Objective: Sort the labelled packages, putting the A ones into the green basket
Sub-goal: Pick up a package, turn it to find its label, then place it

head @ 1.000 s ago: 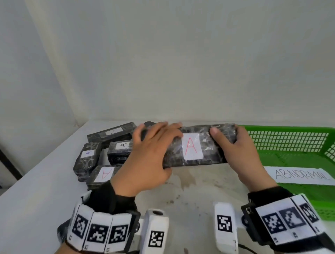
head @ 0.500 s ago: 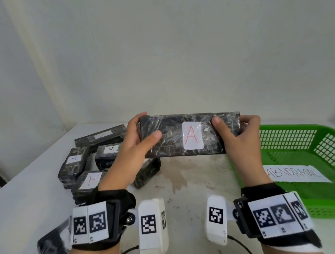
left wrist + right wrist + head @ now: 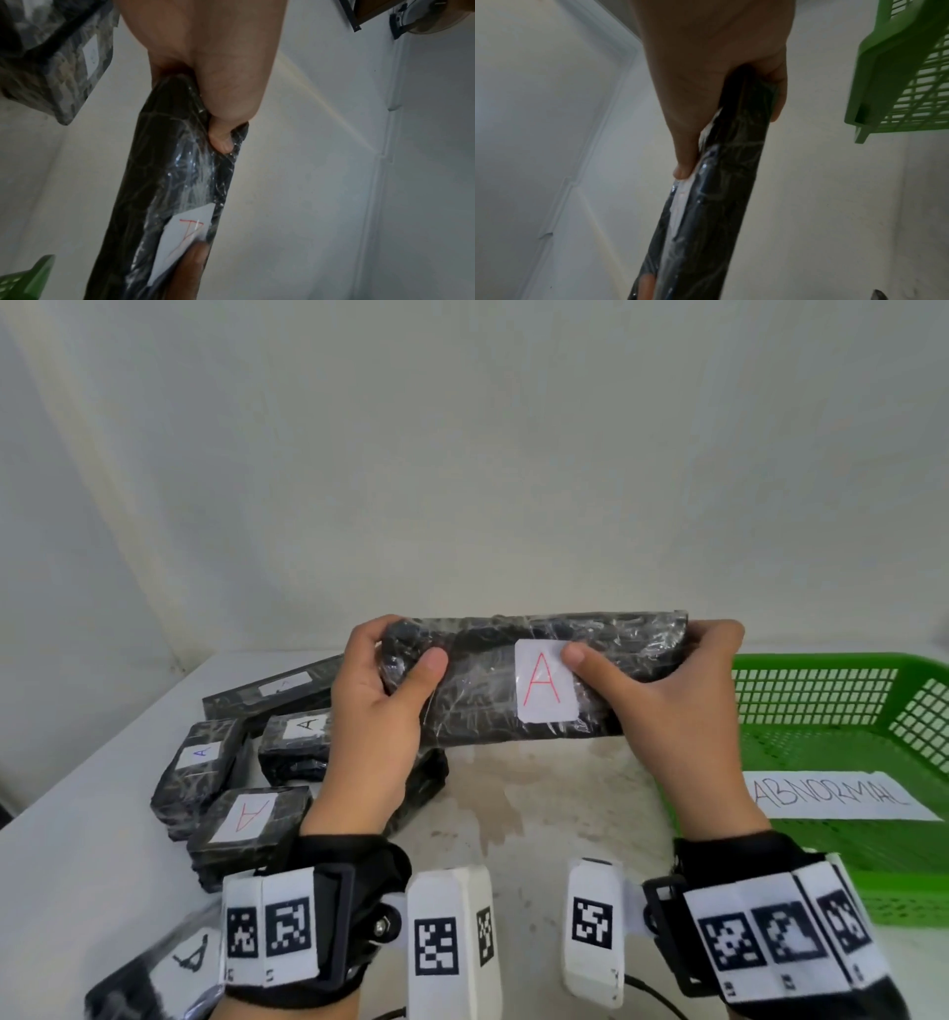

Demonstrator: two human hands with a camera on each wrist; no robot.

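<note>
A long black plastic-wrapped package (image 3: 482, 690) with a white label bearing a red A (image 3: 544, 693) hangs above the table, held level between both hands. My left hand (image 3: 380, 706) grips its left end, thumb on the front. My right hand (image 3: 667, 695) grips its right end, thumb tip at the label's edge. The left wrist view shows the package (image 3: 164, 182) lengthwise under the thumb. The right wrist view shows the package (image 3: 721, 182) edge-on. The green basket (image 3: 842, 706) stands at the right with an "ABNORMAL" paper sign (image 3: 832, 796) inside.
Several more black wrapped packages with A labels (image 3: 241, 824) lie in a pile on the white table (image 3: 61, 865) at the left, one (image 3: 154, 968) at the near left edge. A pale wall rises right behind the table. A corner of the basket (image 3: 898, 77) shows in the right wrist view.
Both hands have lifted the long A package up off the table, and the left hand has shifted from lying over its top to gripping its left end.
</note>
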